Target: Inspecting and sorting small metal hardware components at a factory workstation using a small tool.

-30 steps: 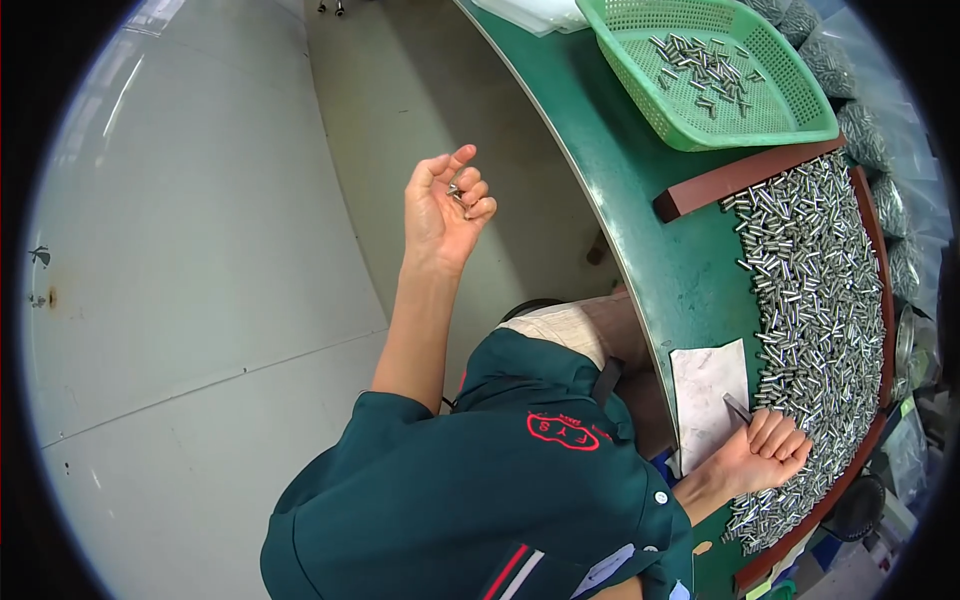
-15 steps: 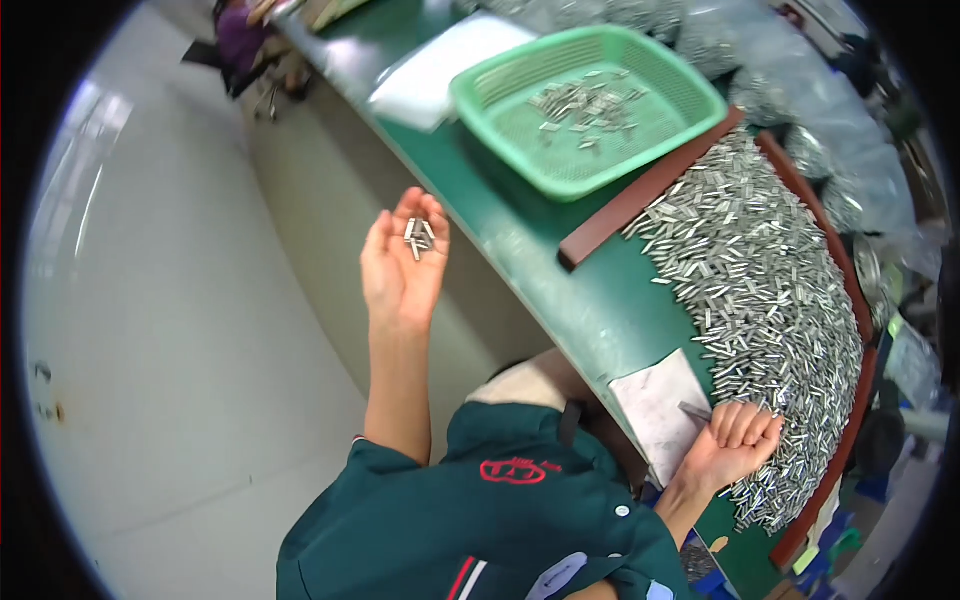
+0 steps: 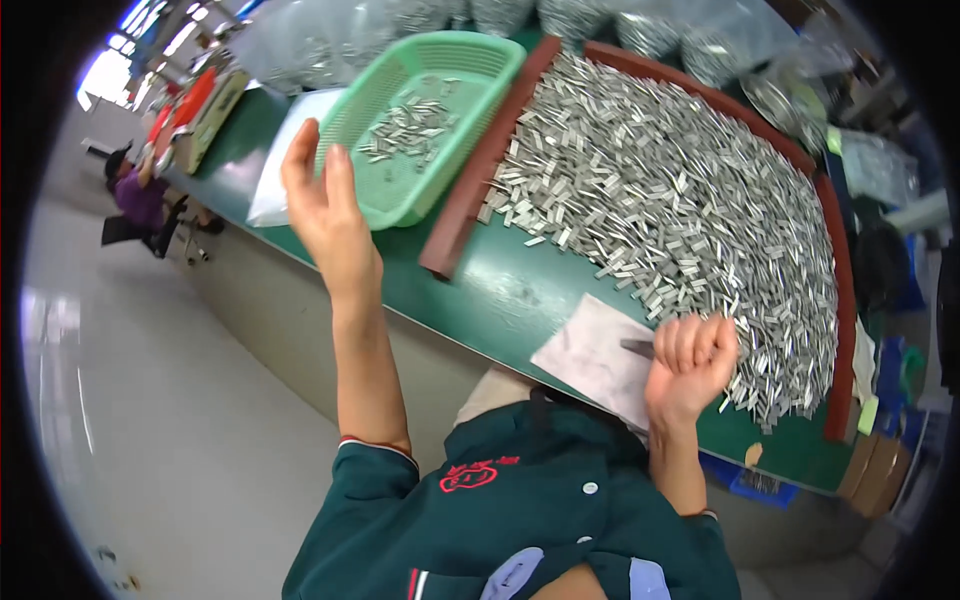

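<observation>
My left hand (image 3: 335,225) is raised beside the near left edge of a green plastic basket (image 3: 378,218). Its thumb and fingers stand apart, and no metal pieces show in it; the palm is turned out of sight. Several small flat metal pieces (image 3: 405,130) lie scattered on the basket's floor. On the right, my right hand (image 3: 690,365) is closed in a fist around a slim grey metal tool (image 3: 637,347), whose flat end sticks out to the left over a white cloth (image 3: 590,350). The fist is at the near edge of a large pile of metal pieces (image 3: 680,210).
Dark red bars (image 3: 490,160) border the pile on its left, back and right. Clear bags (image 3: 650,30) of metal pieces line the back of the green table (image 3: 480,310). A white packet (image 3: 270,190) lies left of the basket. Another person (image 3: 140,195) sits far left.
My view has turned right. My left hand, which was palm up with several metal pieces in it, has moved to the basket and turned over; the pieces no longer show. My right fist keeps the tool.
</observation>
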`<state>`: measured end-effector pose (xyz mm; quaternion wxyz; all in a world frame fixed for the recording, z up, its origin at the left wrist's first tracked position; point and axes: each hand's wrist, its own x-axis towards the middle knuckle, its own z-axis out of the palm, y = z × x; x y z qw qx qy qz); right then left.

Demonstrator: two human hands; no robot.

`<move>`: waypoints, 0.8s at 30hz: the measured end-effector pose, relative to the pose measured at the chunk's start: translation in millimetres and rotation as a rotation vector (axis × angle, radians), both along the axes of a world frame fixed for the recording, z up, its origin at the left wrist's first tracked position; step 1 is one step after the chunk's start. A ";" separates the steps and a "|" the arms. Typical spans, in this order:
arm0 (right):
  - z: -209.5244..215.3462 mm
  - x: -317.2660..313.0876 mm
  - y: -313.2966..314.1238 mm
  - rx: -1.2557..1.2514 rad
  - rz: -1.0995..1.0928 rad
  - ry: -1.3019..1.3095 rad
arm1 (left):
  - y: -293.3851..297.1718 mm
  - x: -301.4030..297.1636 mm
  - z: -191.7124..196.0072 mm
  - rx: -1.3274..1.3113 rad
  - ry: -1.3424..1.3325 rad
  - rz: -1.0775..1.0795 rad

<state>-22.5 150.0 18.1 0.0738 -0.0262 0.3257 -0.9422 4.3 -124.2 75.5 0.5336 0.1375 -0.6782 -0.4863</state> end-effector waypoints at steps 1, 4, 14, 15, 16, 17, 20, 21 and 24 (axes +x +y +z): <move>-0.5 -0.4 -0.4 -0.003 0.011 0.009 | 20.5 5.2 -0.4 -0.129 -0.018 0.051; -2.1 -2.7 -1.1 0.029 -0.006 0.019 | 59.5 7.3 -28.7 -0.178 -0.198 -0.101; -8.1 -3.6 6.1 0.017 0.041 0.046 | 82.4 -14.0 -82.7 -0.533 -0.633 -0.209; -8.0 -3.3 6.2 0.017 0.042 0.046 | 84.6 -15.1 -82.8 -0.521 -0.670 -0.211; -8.6 -2.9 6.9 0.017 0.041 0.044 | 87.2 -14.1 -84.2 -0.527 -0.704 -0.207; -9.1 -2.3 7.5 0.025 0.033 0.045 | 88.2 -13.8 -84.0 -0.528 -0.707 -0.208; -9.7 -4.1 8.4 0.038 0.030 0.047 | 90.7 -12.2 -81.2 -0.592 -0.722 -0.187; -10.7 -4.4 8.3 0.039 0.041 0.037 | 91.3 -8.1 -80.1 -0.627 -0.749 -0.185; -10.7 -3.9 8.6 0.034 0.050 0.022 | 87.0 -2.3 -80.3 -0.686 -0.777 -0.157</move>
